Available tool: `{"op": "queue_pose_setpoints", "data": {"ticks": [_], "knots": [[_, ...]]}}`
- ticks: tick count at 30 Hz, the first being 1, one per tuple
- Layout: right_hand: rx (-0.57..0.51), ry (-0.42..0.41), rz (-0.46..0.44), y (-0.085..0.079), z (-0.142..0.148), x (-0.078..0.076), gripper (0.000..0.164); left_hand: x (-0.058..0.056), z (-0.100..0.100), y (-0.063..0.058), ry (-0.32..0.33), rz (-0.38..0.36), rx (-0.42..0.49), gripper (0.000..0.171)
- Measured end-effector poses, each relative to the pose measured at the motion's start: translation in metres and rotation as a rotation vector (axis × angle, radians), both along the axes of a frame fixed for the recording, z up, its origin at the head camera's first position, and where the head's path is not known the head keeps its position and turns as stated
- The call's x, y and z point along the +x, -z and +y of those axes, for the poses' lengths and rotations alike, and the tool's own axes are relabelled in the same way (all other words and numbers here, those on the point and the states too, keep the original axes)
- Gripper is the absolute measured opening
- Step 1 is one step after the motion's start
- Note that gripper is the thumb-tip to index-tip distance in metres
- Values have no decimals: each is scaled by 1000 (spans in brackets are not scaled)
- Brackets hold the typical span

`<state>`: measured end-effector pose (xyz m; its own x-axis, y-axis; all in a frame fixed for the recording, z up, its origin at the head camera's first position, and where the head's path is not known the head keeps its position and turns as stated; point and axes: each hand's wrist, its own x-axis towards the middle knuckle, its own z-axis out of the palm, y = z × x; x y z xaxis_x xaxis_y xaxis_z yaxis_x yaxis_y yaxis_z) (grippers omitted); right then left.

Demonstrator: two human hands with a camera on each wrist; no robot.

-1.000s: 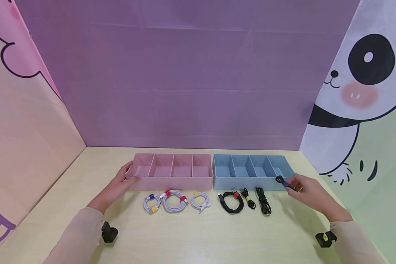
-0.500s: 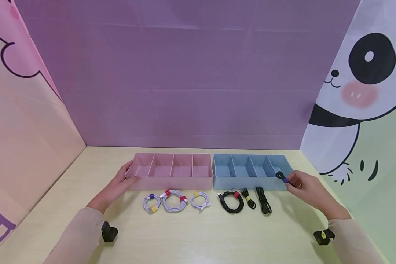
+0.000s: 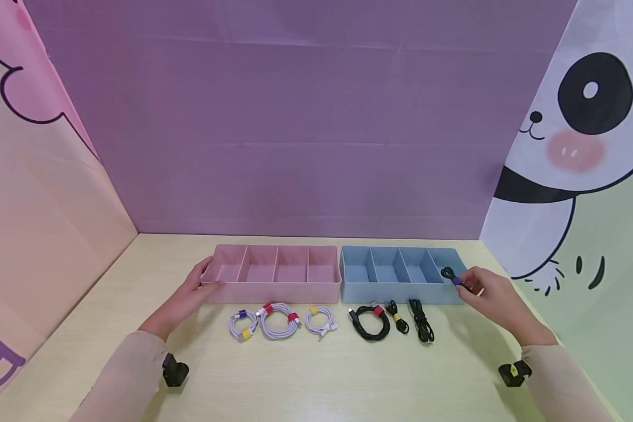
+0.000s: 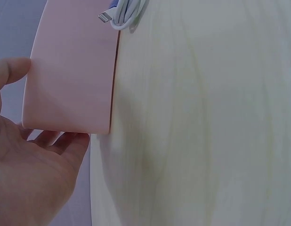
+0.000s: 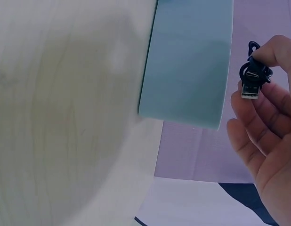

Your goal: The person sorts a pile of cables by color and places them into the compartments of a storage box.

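Note:
At the left end of a pink divided box (image 3: 279, 293), my left hand (image 3: 187, 299) grips the corner. Its thumb (image 4: 16, 70) lies at the front rim and its fingers (image 4: 72, 148) bend against the end wall. My right hand (image 3: 498, 302) pinches a small bundled black USB cable (image 3: 448, 274) with a blue tie, held up over the rightmost compartment of a blue divided box (image 3: 401, 294). In the right wrist view the cable's metal USB plug (image 5: 250, 92) shows between thumb and fingers, beside the box's upper edge.
In front of the pink box lie three coiled white cables (image 3: 278, 335) with coloured ties. Before the blue box are a black coil (image 3: 369, 338) with a red tie, a small black cable (image 3: 401, 325) with a yellow tie and a longer black bundle (image 3: 422, 322). A purple backdrop (image 3: 306, 146) stands behind.
My right hand has risen slightly and moved a little forward, carrying the black cable from the front wall to over the blue box's right compartment. My left hand has stayed put.

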<state>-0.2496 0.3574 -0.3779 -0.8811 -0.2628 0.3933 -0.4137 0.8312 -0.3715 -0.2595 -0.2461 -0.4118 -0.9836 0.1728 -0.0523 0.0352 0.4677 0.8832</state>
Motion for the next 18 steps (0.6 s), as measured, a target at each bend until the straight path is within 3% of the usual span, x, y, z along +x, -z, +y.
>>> {"op": "queue_pose_setpoints", "data": {"ticks": [18], "knots": [[-7,86,15,-5,-2,-11,19,0,-1,0,4,-8,0,86]]}}
